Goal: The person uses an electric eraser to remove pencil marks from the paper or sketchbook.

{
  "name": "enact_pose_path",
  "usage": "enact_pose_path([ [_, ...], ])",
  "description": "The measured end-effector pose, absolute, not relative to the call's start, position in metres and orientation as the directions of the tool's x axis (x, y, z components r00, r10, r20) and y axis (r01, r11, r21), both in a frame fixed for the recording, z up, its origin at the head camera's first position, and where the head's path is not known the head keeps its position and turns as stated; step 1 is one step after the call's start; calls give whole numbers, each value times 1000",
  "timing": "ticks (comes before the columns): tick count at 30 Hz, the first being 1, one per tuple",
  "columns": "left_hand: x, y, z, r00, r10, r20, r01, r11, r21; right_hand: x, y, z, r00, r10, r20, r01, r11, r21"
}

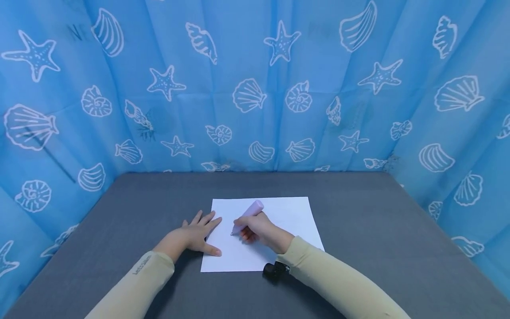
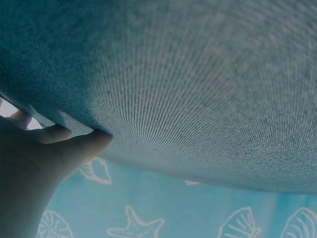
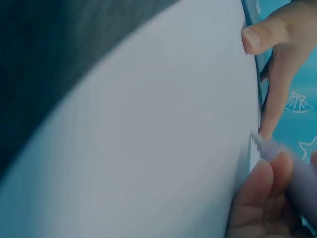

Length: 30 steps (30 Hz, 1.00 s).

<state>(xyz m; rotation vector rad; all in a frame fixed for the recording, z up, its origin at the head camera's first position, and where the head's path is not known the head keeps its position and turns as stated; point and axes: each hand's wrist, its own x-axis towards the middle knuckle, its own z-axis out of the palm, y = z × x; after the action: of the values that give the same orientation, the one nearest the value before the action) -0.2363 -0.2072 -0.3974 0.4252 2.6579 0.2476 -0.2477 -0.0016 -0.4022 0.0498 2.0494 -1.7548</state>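
Observation:
A white sheet of paper [image 1: 287, 212] lies flat on the dark grey table. My right hand [image 1: 260, 227] grips a thick lavender pen [image 1: 253, 208] over the paper, left of its middle. The pen leans, its blunt end up and its narrow tip right at the paper; in the right wrist view the tip of the pen [image 3: 270, 146] looks thin and greyish. On the paper's left edge rests my left hand [image 1: 196, 236], fingers spread, thumb lower down. The left wrist view shows the left hand [image 2: 37, 153] from behind, fingertips at the tabletop.
A grey cloth covers the table [image 1: 366, 221]. Behind and along both sides hangs a blue curtain [image 1: 239, 57] with white shells and starfish. A small black device [image 1: 274, 271] sits under my right wrist, by the paper's front edge.

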Motion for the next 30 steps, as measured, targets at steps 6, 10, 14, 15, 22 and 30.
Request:
enact_pose_path([
  [6,-237,-208,-398,-859,333,-389,256,937,239,-250,-4,-405,-906,-240,-349,322,145,-936],
  [10,-236,-208,-398,-857,339,-388,260,935,242,-248,-5,-405,-915,-205,-347,315,173,-933],
  [14,-236,-208,-398,-859,333,-388,254,936,242,-248,-6,-403,-915,-195,-352,309,223,-925],
  [15,-236,-208,-398,-860,333,-387,255,937,240,-248,-6,-403,-916,-195,-351,305,231,-924],
  [22,-236,-207,-397,-859,338,-384,261,935,239,-247,-6,-402,-925,-177,-337,290,246,-925],
  [30,-235,-209,-399,-864,334,-376,253,935,248,-243,-7,-401,-925,-204,-321,265,261,-928],
])
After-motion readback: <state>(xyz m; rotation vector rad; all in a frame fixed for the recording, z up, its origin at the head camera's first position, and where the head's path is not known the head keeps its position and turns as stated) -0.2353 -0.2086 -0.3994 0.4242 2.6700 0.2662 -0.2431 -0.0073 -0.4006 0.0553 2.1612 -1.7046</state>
